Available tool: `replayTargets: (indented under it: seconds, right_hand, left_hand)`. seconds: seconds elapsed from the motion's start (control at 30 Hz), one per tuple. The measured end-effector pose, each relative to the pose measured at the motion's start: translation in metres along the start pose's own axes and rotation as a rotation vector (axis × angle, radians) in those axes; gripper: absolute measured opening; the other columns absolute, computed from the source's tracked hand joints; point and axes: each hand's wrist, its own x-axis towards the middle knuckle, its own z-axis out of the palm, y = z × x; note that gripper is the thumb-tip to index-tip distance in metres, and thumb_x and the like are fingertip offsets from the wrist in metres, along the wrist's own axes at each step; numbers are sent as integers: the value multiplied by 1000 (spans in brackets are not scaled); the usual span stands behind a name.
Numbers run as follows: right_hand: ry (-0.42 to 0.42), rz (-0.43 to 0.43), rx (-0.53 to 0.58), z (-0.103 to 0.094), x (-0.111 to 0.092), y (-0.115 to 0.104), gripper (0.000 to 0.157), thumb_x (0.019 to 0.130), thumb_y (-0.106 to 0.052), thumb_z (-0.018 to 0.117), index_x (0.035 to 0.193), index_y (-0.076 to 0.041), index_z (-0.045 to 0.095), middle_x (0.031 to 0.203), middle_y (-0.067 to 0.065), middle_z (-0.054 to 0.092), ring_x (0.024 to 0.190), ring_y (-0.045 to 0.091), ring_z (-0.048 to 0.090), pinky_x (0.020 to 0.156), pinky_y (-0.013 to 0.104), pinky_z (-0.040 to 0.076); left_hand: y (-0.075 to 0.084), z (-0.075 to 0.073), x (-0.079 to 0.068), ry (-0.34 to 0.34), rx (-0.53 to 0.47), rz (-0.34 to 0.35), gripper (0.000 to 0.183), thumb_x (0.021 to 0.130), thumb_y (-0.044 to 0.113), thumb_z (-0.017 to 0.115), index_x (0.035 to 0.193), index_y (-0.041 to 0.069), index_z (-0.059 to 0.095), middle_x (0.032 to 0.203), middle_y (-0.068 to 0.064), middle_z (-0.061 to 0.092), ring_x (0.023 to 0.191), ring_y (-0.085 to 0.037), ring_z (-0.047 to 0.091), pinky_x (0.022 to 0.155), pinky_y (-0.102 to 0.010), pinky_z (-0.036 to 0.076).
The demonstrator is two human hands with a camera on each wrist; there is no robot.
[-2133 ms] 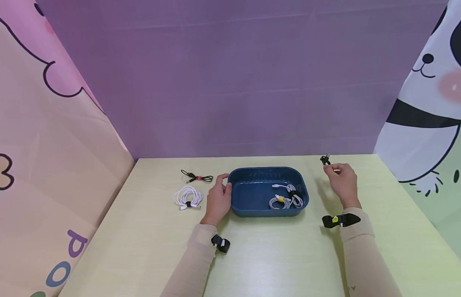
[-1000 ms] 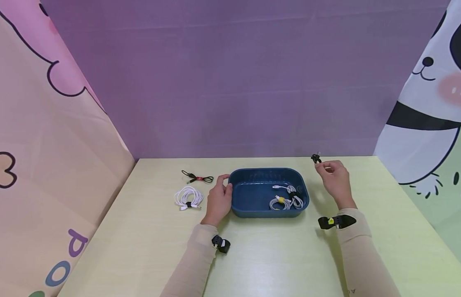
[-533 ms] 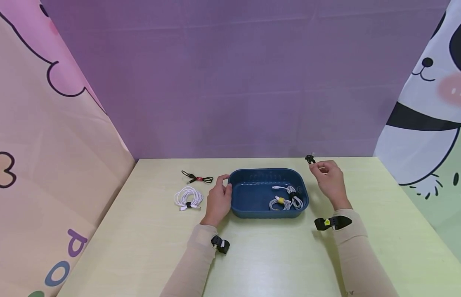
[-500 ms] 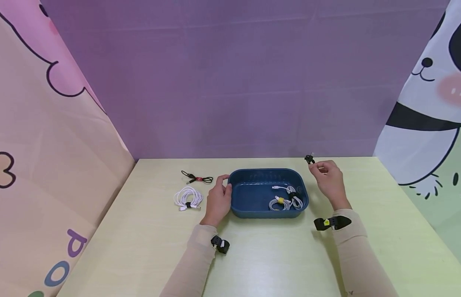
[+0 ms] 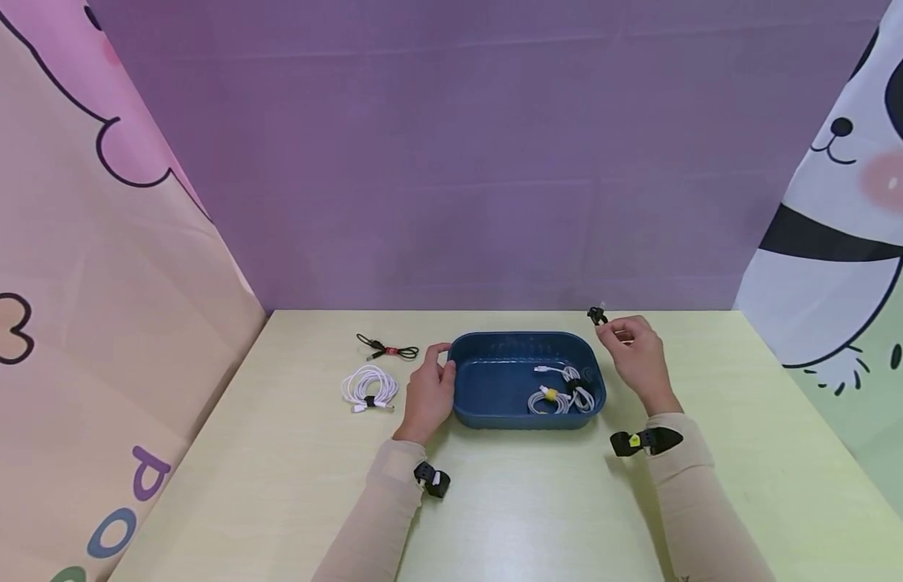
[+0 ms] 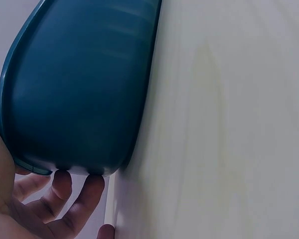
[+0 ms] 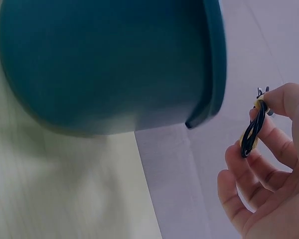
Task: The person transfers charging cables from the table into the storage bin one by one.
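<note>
A dark blue plastic bin [image 5: 495,421] stands on the table, with two bundled white cables [image 5: 578,392] in its right part. My left hand [image 5: 428,396] holds the bin's left end; in the left wrist view several fingertips [image 6: 92,186] press against its outer wall. My right hand [image 5: 639,360] is raised just beyond the bin's right end. Between thumb and fingers it pinches a small coiled black cable [image 7: 254,128] with a metal plug at its top and something yellowish around it. The cable is above the table, outside the bin's right rim.
Left of the bin, a black cable with a red tie [image 5: 391,351] lies behind a coiled white cable with a black tie [image 5: 369,386]. The pale table [image 5: 509,509] ends at a purple backdrop [image 5: 422,162], with printed cloth on both sides.
My right hand has moved left with the black cable, from well right of the bin to close beside its right end. The left hand and the bin have stayed in place.
</note>
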Motion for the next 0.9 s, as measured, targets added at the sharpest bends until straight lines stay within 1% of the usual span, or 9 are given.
replayTargets:
  seconds: [0.17,0.23,0.47,0.57,0.7,0.9]
  right_hand:
    - [-3,-10,-12,1,-1,-2,34,103,-31,60,109,0,71,120,16,59,111,34,61,88,33,49]
    - [-5,-8,-15,2,-2,-2,33,103,-31,60,109,0,71,120,15,59,110,34,61,88,33,48]
    - [-14,-32,-19,3,0,-2,33,104,-30,60,111,0,71,119,16,59,110,34,60,92,42,50]
    - [-18,-44,-19,4,1,-2,33,104,-31,60,110,0,71,119,16,59,109,33,60,92,42,50]
    - [-23,-65,-21,4,1,-3,33,104,-31,60,110,0,71,117,15,59,107,31,59,89,36,48]
    - [-46,-104,-26,3,-1,-2,30,103,-29,62,106,-1,71,114,12,59,100,22,57,84,18,44]
  left_hand:
    - [-1,0,0,-9,0,5,36,107,19,52,142,14,53,75,-5,58,59,-15,50,56,-29,39]
    - [-1,0,0,-10,1,13,36,107,19,52,142,14,53,75,-5,58,59,-15,50,55,-29,39]
    - [-3,0,0,-5,0,16,36,107,19,52,142,14,53,75,-5,59,60,-14,50,56,-29,39]
    - [-3,-1,0,1,1,22,36,107,19,52,142,14,53,75,-5,59,60,-14,50,56,-29,39]
    - [-2,-1,1,9,-2,32,35,106,18,53,141,14,53,74,-5,58,59,-14,50,55,-29,39]
    - [-2,-1,0,6,-4,34,35,106,18,53,141,13,54,74,-4,57,58,-14,49,55,-29,40]
